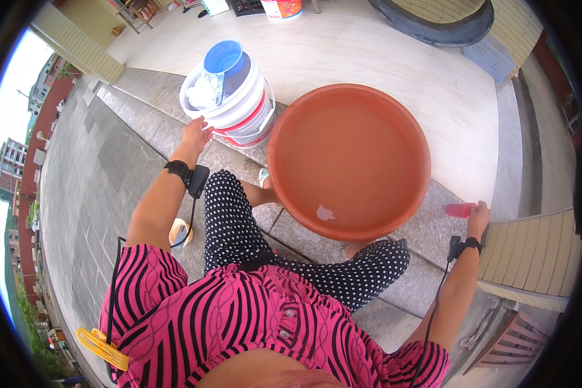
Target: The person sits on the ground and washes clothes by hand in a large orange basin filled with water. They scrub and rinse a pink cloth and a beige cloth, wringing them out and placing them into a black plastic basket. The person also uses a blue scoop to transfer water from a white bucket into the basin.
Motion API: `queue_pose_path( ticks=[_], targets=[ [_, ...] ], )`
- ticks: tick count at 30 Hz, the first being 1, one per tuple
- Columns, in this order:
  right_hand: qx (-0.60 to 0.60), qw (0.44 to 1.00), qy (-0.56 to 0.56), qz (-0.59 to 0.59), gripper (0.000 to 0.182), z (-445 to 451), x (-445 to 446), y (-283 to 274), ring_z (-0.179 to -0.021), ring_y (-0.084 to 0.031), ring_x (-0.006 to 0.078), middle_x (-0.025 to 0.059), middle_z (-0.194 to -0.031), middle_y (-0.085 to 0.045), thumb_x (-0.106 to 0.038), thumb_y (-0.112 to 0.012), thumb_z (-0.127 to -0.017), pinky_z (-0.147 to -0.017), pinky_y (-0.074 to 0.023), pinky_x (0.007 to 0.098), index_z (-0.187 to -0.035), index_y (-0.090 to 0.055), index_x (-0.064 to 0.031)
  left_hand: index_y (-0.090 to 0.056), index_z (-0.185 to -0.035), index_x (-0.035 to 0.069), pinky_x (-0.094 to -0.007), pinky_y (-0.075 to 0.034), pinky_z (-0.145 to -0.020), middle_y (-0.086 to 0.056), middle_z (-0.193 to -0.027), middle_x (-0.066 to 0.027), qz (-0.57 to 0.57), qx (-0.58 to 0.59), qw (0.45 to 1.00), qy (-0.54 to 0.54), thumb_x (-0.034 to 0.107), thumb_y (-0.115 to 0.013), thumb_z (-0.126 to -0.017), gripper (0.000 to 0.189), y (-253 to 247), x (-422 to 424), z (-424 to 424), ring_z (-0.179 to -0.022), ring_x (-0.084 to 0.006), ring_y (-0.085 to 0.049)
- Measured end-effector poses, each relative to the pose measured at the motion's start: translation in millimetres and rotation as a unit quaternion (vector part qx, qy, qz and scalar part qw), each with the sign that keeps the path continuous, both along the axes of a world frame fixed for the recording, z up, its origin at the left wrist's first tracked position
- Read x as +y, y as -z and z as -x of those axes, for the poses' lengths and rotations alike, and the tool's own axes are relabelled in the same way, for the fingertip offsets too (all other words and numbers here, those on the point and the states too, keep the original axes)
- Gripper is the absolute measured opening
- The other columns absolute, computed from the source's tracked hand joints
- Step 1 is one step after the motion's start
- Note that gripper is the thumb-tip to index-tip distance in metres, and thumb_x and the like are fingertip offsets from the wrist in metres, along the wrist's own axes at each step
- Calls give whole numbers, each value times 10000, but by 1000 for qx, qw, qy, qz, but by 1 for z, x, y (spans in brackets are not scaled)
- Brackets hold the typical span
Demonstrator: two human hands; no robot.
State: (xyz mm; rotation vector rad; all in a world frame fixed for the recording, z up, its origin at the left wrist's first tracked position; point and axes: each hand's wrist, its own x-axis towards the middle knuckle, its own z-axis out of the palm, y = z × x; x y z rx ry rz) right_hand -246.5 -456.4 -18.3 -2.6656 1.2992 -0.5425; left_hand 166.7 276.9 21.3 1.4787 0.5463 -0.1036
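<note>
Between my knees stands a large terracotta-coloured round basin (351, 145) holding cloudy water or with a plain brown inside; I cannot tell which. A small pale patch (325, 212) shows near its front wall. Out to the right, my right hand (478, 217) grips a translucent pink cup or bottle (460, 210) low over the stone step. My left hand (197, 136) is beside the white bucket (247, 121), fingers loosely bent, with nothing visible in it. On top of that bucket rest a blue long-handled dipper (224, 60) and some white cloth or plastic (203, 92).
A small yellowish tub (180, 233) sits left of my left knee. Granite steps (300, 228) lead to a pale tiled floor (174, 43). At the right is a tiled pillar (528, 252); behind stand a dark rubber tub (436, 29), a blue crate (490, 56) and a paint bucket (282, 8).
</note>
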Motion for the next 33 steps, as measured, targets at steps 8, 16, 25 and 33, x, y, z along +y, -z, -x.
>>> queue_pose_path(
  ticks=[8, 16, 25, 33],
  targets=[
    [-3, 999, -13, 41, 502, 30, -19, 15, -1052, -501, 378, 229, -1107, -511, -36, -609, -746, -877, -439, 417, -1231, -481, -33, -514, -1184, 65, -328, -454, -621, -566, -999, -74, -263, -15, 961, 88, 396, -631, -804, 517, -7, -17, -63, -812, -193, -576],
    [76, 997, 21, 8, 682, 25, 7, -13, -1325, -251, 329, 202, -1395, -312, -50, -644, -714, -978, -395, 394, -1341, -381, -111, -639, -986, -33, -306, -446, -819, -656, -945, -137, -460, -44, 862, 208, 408, -733, -693, 538, 20, 7, -126, -890, -223, -613],
    [-34, 999, 17, 17, 525, -1, 67, -28, -1295, -288, 374, 270, -1400, -227, -92, -617, -758, -957, -407, 406, -1260, -465, -76, -497, -887, 59, -239, -419, -442, -463, -659, -36, 17, 13, 999, 44, 161, -555, -873, 118, -19, -16, -108, -531, -131, -475],
    [-139, 935, -255, -205, 314, -93, 219, -48, -833, -612, 263, 190, -1191, -512, -171, -635, -791, -759, -494, 350, -1065, -583, -26, -466, -945, 12, -274, -478, -579, -493, -745, -66, 255, -67, 959, 104, 55, -486, -896, 68, -31, -105, 3, -631, -166, -515]
  ],
)
